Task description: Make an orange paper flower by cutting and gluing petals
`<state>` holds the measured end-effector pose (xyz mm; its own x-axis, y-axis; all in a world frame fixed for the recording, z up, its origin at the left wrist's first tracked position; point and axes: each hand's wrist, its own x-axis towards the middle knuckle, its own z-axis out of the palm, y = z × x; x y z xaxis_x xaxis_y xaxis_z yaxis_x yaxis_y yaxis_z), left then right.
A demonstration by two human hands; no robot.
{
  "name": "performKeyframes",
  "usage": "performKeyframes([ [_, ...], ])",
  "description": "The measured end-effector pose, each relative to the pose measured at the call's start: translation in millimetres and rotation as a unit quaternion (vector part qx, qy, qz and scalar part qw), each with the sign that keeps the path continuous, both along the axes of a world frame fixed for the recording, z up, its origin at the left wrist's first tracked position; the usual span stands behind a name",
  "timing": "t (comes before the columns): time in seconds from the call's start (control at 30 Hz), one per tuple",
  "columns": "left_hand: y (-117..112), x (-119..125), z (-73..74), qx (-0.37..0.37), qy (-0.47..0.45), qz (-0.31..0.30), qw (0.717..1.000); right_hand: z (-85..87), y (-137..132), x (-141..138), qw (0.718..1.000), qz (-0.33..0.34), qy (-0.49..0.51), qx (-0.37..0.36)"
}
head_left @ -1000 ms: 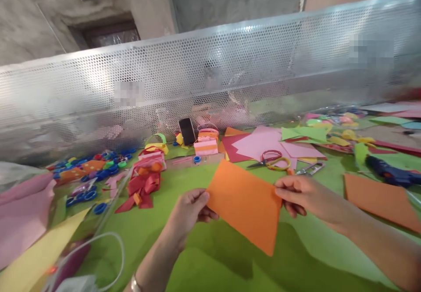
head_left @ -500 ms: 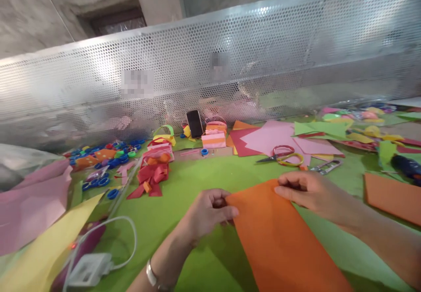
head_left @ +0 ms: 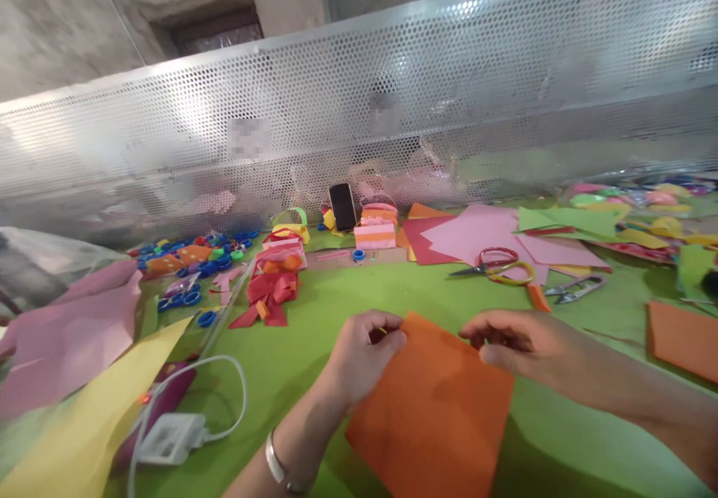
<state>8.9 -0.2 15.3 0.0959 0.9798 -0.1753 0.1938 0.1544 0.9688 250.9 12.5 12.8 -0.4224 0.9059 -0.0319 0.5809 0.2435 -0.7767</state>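
An orange sheet of felt or paper (head_left: 437, 408) hangs between my hands over the green tabletop (head_left: 330, 296). My left hand (head_left: 367, 352) pinches its upper left corner between thumb and fingers. At the upper right edge, my right hand (head_left: 505, 341) has its thumb on the front of the sheet and its fingers curled behind. Beyond my right hand lie scissors with red and yellow handles (head_left: 499, 265), a small orange strip (head_left: 540, 297) and metal thread snips (head_left: 577, 287).
A white power strip (head_left: 173, 438) with its cord lies at the lower left beside yellow (head_left: 95, 408) and pink sheets (head_left: 72, 348). Red ribbon-like scraps (head_left: 272, 296), a propped phone (head_left: 342, 206) and a small pink-and-orange bag (head_left: 375, 232) stand farther back. A perforated metal screen (head_left: 314, 109) runs behind.
The orange sheet has turned so its lower end swings leftward. My right hand has shifted slightly down along its edge, while the left keeps its corner. The view has moved a little.
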Motion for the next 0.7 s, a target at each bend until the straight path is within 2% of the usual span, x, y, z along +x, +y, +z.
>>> performKeyframes([
  [0.07, -2, 2, 2.1, 0.008, 0.001, -0.021, 1.0, 4.6, 0, -9, 0.999, 0.016, 0.001, -0.027],
  [0.17, -4, 3, 5.7, -0.012, 0.011, -0.061, 0.998, 10.8, 0, -18, 1.0, 0.004, -0.002, -0.025],
  [0.3, 0, -8, 7.9, -0.063, 0.051, -0.097, 0.992, 13.9, 2, -11, 0.999, -0.04, 0.014, -0.005],
  [0.43, 8, -20, 6.4, -0.061, 0.06, -0.082, 0.993, 7.0, 7, 11, 0.995, -0.097, 0.027, 0.007],
  [0.57, 11, -21, 4.0, -0.064, 0.048, -0.072, 0.994, -0.9, 11, 22, 0.992, -0.124, 0.036, 0.009],
  [0.7, 12, -21, 3.2, -0.036, 0.034, -0.026, 0.998, 2.1, 4, 37, 0.986, -0.153, 0.044, 0.056],
])
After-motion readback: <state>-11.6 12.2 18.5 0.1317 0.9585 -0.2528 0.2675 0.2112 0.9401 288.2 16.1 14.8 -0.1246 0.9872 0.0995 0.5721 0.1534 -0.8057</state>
